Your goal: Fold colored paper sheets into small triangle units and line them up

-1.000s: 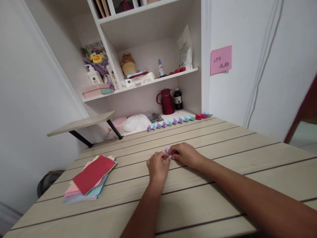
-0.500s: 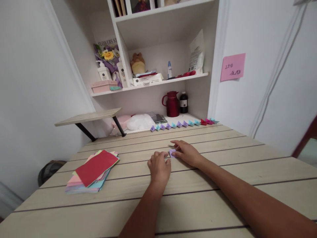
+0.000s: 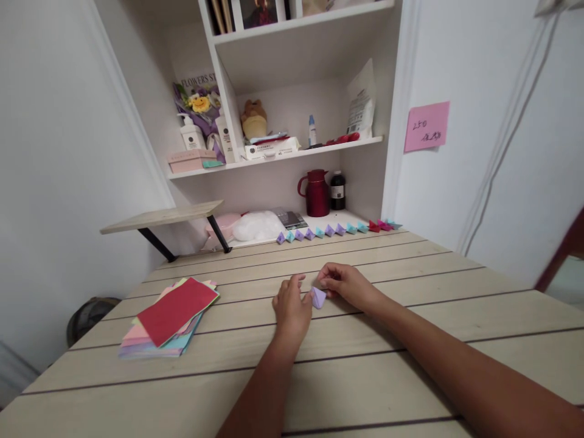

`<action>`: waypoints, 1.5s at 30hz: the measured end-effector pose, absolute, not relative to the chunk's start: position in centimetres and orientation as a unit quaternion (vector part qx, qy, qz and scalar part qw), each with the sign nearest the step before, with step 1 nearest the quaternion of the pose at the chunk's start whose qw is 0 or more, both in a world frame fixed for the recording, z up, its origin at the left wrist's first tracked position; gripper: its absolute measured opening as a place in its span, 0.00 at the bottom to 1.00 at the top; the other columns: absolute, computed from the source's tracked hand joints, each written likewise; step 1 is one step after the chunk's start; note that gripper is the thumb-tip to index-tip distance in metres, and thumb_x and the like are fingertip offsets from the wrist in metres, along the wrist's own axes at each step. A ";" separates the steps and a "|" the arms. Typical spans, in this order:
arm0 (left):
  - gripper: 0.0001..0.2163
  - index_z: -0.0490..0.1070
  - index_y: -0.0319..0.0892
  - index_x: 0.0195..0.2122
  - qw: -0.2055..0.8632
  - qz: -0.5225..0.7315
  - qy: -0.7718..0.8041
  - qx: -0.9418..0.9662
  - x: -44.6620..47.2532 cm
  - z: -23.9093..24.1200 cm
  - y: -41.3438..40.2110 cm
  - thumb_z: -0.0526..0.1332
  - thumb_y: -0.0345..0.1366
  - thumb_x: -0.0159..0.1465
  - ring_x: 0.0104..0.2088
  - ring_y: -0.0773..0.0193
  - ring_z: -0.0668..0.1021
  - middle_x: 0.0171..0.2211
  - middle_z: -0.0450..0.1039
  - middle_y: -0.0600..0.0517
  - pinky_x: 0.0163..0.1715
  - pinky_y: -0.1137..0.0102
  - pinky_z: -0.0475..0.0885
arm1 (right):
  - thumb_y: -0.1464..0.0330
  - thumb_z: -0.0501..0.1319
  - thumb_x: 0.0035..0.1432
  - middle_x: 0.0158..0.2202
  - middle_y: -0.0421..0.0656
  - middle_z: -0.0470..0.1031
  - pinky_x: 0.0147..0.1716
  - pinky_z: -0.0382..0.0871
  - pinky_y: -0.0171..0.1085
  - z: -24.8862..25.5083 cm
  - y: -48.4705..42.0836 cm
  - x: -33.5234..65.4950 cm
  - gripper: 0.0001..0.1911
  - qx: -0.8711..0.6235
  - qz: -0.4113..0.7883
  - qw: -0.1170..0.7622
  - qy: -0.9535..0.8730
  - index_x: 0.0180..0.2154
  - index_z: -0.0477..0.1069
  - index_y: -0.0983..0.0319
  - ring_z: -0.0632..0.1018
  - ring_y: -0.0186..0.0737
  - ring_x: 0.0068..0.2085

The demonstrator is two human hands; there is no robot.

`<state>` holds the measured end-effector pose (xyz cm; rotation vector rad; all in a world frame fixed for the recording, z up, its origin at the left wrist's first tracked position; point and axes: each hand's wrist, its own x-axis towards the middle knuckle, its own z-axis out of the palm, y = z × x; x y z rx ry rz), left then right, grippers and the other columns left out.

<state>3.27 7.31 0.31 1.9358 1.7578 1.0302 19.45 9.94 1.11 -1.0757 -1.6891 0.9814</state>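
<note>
A small folded piece of purple paper [image 3: 319, 298] sits between my two hands, turned like a diamond with a crease across it. My left hand [image 3: 292, 304] is on its left side, the thumb tip touching the paper's edge and the forefinger stretched away from the thumb. On the upper right, my right hand [image 3: 347, 286] has its thumb and fingers pinched together at the paper's edge. Its lower fingertips partly hide that side. Whether the paper rests on the table or is slightly raised, I cannot tell.
A stack of coloured paper [image 3: 177, 310] with a red sheet on top lies at the left. Several small folded paper pieces [image 3: 340, 229] line the table's back edge. A raised wooden stand [image 3: 164, 216] is at the back left, and a red jug [image 3: 317, 194] stands behind.
The purple paper has come slightly nearer and turned from a flat-looking square to a diamond. My right fingers have drawn together, and my left thumb now meets the paper.
</note>
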 end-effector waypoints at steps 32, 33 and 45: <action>0.02 0.69 0.44 0.29 0.251 0.508 0.471 0.676 3.5 0.9 7.5 0.60 0.30 0.56 0.31 0.66 0.74 0.28 0.73 0.55 0.34 0.73 0.67 | 0.65 0.67 0.47 0.25 0.37 0.73 0.28 0.63 0.32 1.4 10.1 19.7 0.09 -0.356 0.404 0.457 -0.708 0.29 0.70 0.62 0.71 0.34 0.27; 0.02 0.69 0.44 0.29 0.257 0.511 0.473 0.670 3.5 0.8 7.5 0.60 0.30 0.56 0.31 0.66 0.74 0.28 0.73 0.54 0.33 0.73 0.67 | 0.65 0.66 0.47 0.26 0.38 0.73 0.29 0.64 0.33 1.4 10.0 19.6 0.09 -0.352 0.413 0.463 -0.701 0.30 0.70 0.62 0.72 0.34 0.28; 0.25 0.64 0.50 0.55 0.231 0.517 0.418 0.710 3.2 0.6 7.5 0.53 0.21 0.58 0.41 0.66 0.75 0.48 0.64 0.48 0.46 0.67 0.70 | 0.69 0.67 0.48 0.19 0.36 0.72 0.20 0.61 0.29 1.8 10.6 20.7 0.14 -0.390 0.564 0.506 -0.523 0.38 0.69 0.61 0.68 0.28 0.19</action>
